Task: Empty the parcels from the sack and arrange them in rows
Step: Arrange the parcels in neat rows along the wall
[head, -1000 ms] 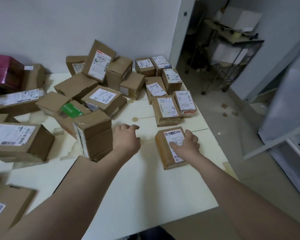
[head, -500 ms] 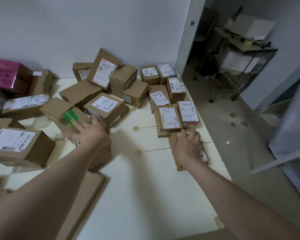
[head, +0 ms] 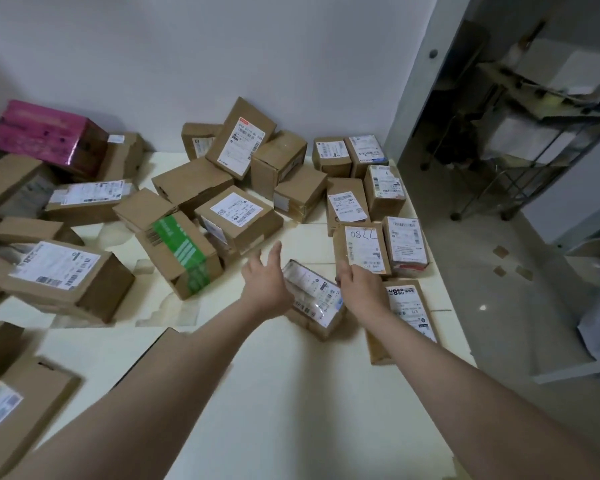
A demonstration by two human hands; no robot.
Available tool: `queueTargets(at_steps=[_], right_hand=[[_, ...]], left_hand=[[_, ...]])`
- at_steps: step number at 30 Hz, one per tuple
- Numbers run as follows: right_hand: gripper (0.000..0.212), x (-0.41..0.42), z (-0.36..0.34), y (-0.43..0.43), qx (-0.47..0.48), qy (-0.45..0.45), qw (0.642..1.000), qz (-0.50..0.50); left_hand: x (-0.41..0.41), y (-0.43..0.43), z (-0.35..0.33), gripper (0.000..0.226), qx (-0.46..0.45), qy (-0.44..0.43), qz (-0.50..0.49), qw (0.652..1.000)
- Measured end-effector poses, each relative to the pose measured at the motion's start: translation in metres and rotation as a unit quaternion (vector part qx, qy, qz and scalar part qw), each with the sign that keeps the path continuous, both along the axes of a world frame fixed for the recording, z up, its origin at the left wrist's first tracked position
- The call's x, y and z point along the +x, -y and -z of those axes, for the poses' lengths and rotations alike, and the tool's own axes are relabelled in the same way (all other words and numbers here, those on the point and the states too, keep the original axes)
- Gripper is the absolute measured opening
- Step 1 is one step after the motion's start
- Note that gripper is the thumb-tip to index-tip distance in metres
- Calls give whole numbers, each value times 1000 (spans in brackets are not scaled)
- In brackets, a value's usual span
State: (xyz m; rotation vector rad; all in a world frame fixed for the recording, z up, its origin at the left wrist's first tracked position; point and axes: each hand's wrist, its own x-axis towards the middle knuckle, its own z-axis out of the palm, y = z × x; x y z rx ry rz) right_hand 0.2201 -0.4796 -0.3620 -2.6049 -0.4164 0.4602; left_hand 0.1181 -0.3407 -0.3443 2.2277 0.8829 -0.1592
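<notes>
Across the cream table [head: 257, 393], beside the loose pile [head: 236, 216], I now see a fresh small parcel [head: 312, 292] tilted beside the right-edge row [head: 364, 247], likely starting another row. My left hand [head: 265, 289] presses it with straight fingers and my right hand [head: 361, 289] grips its edge.

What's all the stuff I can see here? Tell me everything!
Brown parcels: over twenty, brown with white labels, heaped left and middle, rows at right.
Green-taped parcel: one, brown and green, middle of the heap.
Pink box: one, pink, far left by the wall.
Tilted parcel: one, brown, front middle.
Table: one, cream, under everything.
Metal trolley: one, grey, back right.
Hands: two; left hand open beside the tilted parcel, right hand at its other end.
</notes>
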Motion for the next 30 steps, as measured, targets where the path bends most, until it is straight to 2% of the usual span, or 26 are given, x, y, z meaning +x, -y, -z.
queueTargets(at_steps=[2,3,4,6,8,10,12,15,19,24,27,30], right_hand=[[51,2,4,2,-22,-11,999,-28],[49,3,7,1,-26,-23,998,-44],[48,4,10,1,-30,-32,997,-60],[45,5,13,1,-46,-28,995,-80],[41,6,12,3,-76,5,993,-90],[36,10,11,9,-90,32,990,-100],[31,16,10,16,-87,39,990,-102],[26,27,9,23,-59,60,993,-81],[27,43,2,9,11,128,990,-60],[29,61,4,-48,74,97,989,-84],[34,74,10,-90,66,82,990,-93],[48,95,12,-130,22,63,996,-53]], left_hand=[[1,-9,12,70,-167,-7,-91,982],[2,-11,16,61,-221,2,-128,967],[4,-13,19,55,-251,10,-149,957],[11,-11,24,61,-275,22,-134,952],[19,-2,26,66,-237,16,-59,970],[30,9,29,55,-188,-4,9,982],[40,16,30,47,-159,-10,30,987],[55,21,30,49,-127,11,31,991],[67,2,24,69,-40,46,3,998],[73,-69,16,83,91,-19,-33,995],[84,-117,19,86,132,-37,-36,990],[108,-154,22,92,116,-3,-36,993]])
